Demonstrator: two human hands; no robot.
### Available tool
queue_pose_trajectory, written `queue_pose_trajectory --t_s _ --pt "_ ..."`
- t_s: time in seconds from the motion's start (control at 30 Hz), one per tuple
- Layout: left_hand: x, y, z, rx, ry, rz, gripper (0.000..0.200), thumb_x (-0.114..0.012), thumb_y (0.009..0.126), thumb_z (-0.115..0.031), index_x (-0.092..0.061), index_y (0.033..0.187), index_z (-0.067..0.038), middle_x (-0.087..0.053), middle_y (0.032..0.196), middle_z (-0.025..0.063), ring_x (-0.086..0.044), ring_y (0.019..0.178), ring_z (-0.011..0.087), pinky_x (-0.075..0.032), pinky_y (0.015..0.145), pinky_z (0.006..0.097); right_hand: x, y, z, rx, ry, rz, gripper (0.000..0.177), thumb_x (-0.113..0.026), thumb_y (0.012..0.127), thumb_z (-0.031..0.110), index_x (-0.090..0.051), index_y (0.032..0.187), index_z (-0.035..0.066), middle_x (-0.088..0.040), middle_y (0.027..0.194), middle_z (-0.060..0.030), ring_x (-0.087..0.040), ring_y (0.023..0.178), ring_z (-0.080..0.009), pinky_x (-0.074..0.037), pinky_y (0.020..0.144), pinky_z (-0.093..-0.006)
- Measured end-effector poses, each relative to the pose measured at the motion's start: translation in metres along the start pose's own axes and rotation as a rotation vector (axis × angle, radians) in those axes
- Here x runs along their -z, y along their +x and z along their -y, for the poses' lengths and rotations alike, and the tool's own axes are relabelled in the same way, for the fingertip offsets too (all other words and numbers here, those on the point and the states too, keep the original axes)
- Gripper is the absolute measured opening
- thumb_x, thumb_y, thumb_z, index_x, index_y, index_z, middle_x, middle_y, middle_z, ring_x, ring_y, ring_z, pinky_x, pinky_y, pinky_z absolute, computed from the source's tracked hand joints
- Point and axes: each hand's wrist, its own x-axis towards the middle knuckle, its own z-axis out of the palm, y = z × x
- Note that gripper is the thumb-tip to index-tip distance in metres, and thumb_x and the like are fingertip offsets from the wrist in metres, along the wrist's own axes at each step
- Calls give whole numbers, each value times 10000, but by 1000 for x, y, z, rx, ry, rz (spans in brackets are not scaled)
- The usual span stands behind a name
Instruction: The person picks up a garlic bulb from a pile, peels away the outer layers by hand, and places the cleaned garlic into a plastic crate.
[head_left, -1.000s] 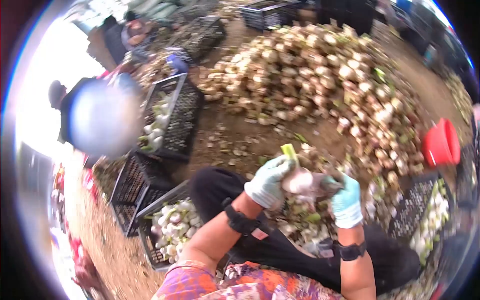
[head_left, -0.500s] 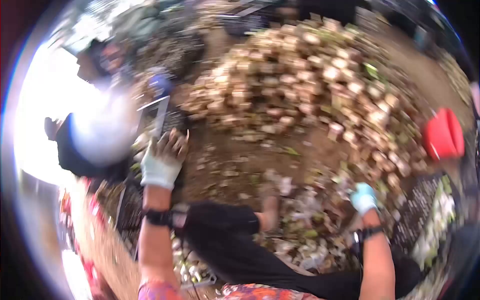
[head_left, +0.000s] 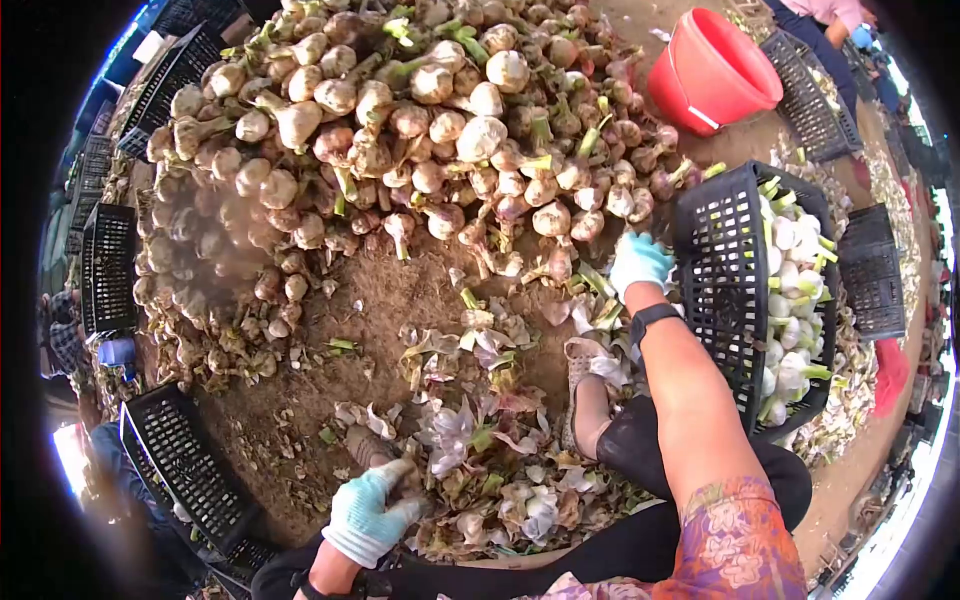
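Observation:
My left hand (head_left: 372,512), in a pale blue-white glove with soiled fingers, is low over the dry garlic peelings (head_left: 450,435), beside my shoe. Its fingers curl together, and whatever they may hold is hidden. Reaching forward, my right hand (head_left: 642,262), in a similar glove, has its fingers stretched toward the near edge of a large heap of garlic bulbs (head_left: 482,138). No bulb shows clearly in it. Just right of that hand stands a black plastic crate (head_left: 722,270) with trimmed white garlic (head_left: 795,290) inside.
A red bucket (head_left: 705,75) stands at the back right, by another black crate (head_left: 810,95). More black crates (head_left: 185,465) line the left side. Bare soil (head_left: 385,300) lies between the heap and the peelings. A person in pink (head_left: 835,12) is at the far right.
The view has swung and cleared of blur, now showing the garlic-filled crate at right. My left hand has gone from spread fingers near the left crate to curled over the peelings; my right reaches the heap.

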Motion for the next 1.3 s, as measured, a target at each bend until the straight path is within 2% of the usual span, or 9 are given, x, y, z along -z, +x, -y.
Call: queue_pose_trajectory --t_s 0.13,0.27,0.47,0.6,0.63,0.67,0.8,1.07,1.3 --pt "0 9 1 -92 202 -42 392 -662 630 -136 -579 996 -25 -603 887 167 -605 801 290 -473 702 313 -32 18 -19 83 238 148 263 -545 731 131 -551 981 54 -599 940 -190 -585 875 -331 -461 728 -419" --pt "-4 4 1 -186 141 -68 406 -672 664 -249 -575 1021 -81 -597 868 161 -587 765 326 -477 656 354 -46 -5 -28 110 320 -88 182 -518 689 79 -555 864 50 -611 799 -194 -596 765 -354 -473 662 -431" --pt "-9 -29 -7 -160 204 -18 364 -628 709 -253 -584 1028 -84 -602 938 149 -583 868 296 -464 745 320 -34 -55 -17 -215 812 45 280 -620 656 55 -587 934 52 -589 919 -221 -565 893 -351 -458 758 -412" --pt "-8 -37 6 -158 116 -60 361 -620 715 -239 -578 1035 -78 -601 946 147 -584 876 291 -463 745 323 -39 -80 -14 202 881 161 207 -548 694 142 -638 836 22 -590 921 -208 -569 888 -337 -462 759 -389" --pt "-11 -37 13 -179 190 -113 358 -623 712 -229 -577 1030 -72 -600 944 154 -584 875 294 -463 738 322 -39 -78 -18 551 579 207 253 -507 696 174 -637 847 17 -586 936 -201 -573 869 -335 -466 754 -382" --pt "-9 -37 10 -198 230 -93 362 -625 707 -224 -575 1028 -65 -599 935 166 -584 874 300 -463 734 326 -60 -65 -10 617 376 299 251 -506 689 162 -630 845 8 -585 933 -199 -577 853 -335 -466 753 -386" --pt "-13 -39 13 -171 194 -56 374 -623 698 -212 -568 1034 -58 -598 923 173 -576 867 322 -463 735 336 -34 -76 -19 -58 738 -73 194 -504 688 85 -609 842 28 -581 886 -219 -553 869 -361 -449 763 -405" --pt "-7 -15 30 -127 206 27 408 -650 675 -261 -563 1031 -82 -595 888 163 -582 798 327 -473 677 371 -40 -23 -10 154 416 -31 400 -596 670 112 -515 1060 87 -468 1119 -173 -501 979 -363 -430 809 -419" --pt "-6 6 20 -69 177 92 415 -648 681 -274 -560 1035 -77 -594 892 168 -576 809 335 -469 690 371 -37 18 -21 261 320 180 267 -584 689 132 -580 953 91 -533 1059 -149 -521 977 -333 -441 797 -415"
